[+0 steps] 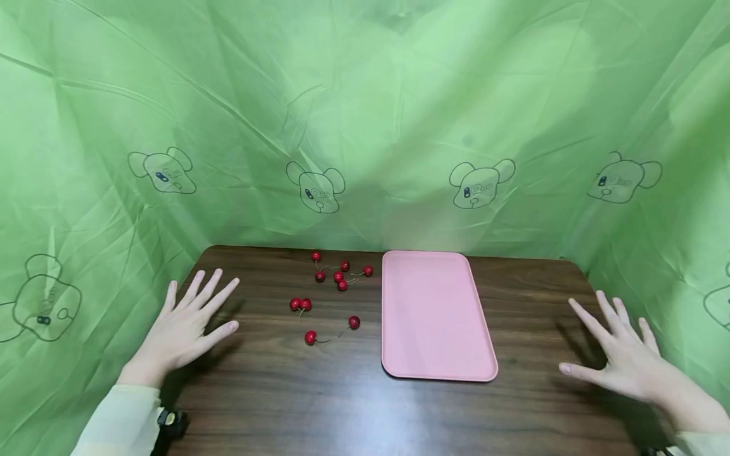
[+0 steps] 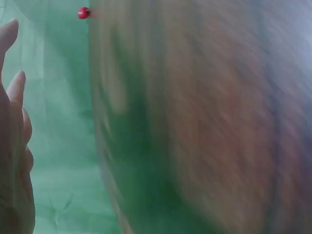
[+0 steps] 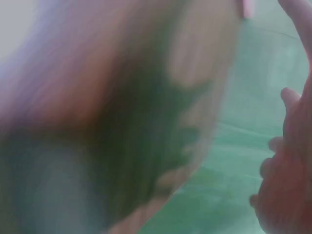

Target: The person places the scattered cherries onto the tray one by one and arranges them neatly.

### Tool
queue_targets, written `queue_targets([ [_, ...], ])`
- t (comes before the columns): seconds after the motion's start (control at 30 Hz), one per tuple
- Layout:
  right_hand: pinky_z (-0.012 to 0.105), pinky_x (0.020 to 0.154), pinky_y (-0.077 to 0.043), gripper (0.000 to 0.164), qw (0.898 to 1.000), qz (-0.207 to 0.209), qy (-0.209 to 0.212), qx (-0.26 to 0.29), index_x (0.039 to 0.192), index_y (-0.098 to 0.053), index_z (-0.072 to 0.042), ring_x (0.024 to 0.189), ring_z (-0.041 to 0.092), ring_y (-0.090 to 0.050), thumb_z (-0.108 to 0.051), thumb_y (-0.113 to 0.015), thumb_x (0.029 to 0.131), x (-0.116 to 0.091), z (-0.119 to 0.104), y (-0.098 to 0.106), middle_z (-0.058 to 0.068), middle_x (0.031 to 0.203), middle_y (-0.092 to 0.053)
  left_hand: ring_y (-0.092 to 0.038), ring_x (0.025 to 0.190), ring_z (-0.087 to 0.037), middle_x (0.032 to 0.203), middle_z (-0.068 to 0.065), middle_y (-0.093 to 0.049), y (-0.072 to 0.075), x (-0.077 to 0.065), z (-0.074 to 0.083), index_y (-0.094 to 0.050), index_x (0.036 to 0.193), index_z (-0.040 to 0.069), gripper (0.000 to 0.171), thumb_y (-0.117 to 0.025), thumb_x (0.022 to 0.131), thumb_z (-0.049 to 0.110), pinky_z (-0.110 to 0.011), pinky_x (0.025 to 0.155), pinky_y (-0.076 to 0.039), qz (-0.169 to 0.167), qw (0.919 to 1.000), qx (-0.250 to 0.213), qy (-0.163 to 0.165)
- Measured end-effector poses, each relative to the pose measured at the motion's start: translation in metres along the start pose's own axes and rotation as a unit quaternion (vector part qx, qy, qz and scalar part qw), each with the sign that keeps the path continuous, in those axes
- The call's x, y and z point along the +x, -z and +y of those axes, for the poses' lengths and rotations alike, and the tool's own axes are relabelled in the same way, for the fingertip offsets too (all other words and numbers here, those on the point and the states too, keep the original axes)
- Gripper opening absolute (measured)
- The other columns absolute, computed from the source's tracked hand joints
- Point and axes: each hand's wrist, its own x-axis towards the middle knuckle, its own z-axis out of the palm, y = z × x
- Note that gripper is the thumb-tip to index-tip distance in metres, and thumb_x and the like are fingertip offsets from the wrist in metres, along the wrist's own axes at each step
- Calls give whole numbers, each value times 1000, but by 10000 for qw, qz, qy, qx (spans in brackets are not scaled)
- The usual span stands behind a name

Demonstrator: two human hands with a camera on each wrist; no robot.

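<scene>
My left hand [image 1: 185, 326], fingers straight and spread, hovers over the left side of the table, left of the cherries. With its fingers likewise fanned out, my right hand [image 1: 624, 354] is above the table's right side and holds nothing. Several red cherries with stems lie loose left of the middle: a pair [image 1: 300, 304], two single ones nearer the front, a cherry [image 1: 310, 337] and another cherry [image 1: 354, 322], and a looser group [image 1: 339, 277] near the back edge. A pink rectangular tray [image 1: 436, 316] lies flat to their right. One cherry [image 2: 84, 13] shows in the left wrist view.
The dark wood-grain table [image 1: 274, 399] has rounded back corners. Green fabric [image 1: 365, 114] printed with bear-head outlines hangs behind it and at both sides, close to the table's edges. A black device [image 1: 172, 423] is strapped at the left wrist.
</scene>
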Motion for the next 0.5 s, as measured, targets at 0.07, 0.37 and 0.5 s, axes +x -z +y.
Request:
queue_targets([
  [0.07, 76, 119, 21, 129, 9992, -13, -94, 396, 177, -2, -30, 163, 48, 20, -53, -89, 86, 8, -7, 3, 19, 180, 18, -2, 169, -35, 184, -3, -8, 2, 5, 3, -19, 176, 37, 90, -64, 103, 63, -67, 126, 19, -26, 9999, -115, 86],
  [0.37, 87, 106, -28, 108, 9829, 131, -382, 1797, 177, -8, -23, 152, 66, -27, -37, -81, 99, 47, -37, 6, 32, 175, -21, -14, 165, -50, 184, -6, -7, 5, 41, 29, -6, 176, 42, 88, -59, 108, 60, -74, 126, 7, -222, 9937, -959, 542],
  [0.5, 81, 103, -38, 95, 9762, 132, -607, 2077, 176, -18, -15, 145, 64, -40, -40, -75, 104, 60, -51, -8, 35, 166, -39, -24, 162, -49, 182, -11, -15, 4, 55, 41, -5, 176, 40, 86, -56, 109, 60, -77, 125, -9, -190, 9885, -1350, 654],
])
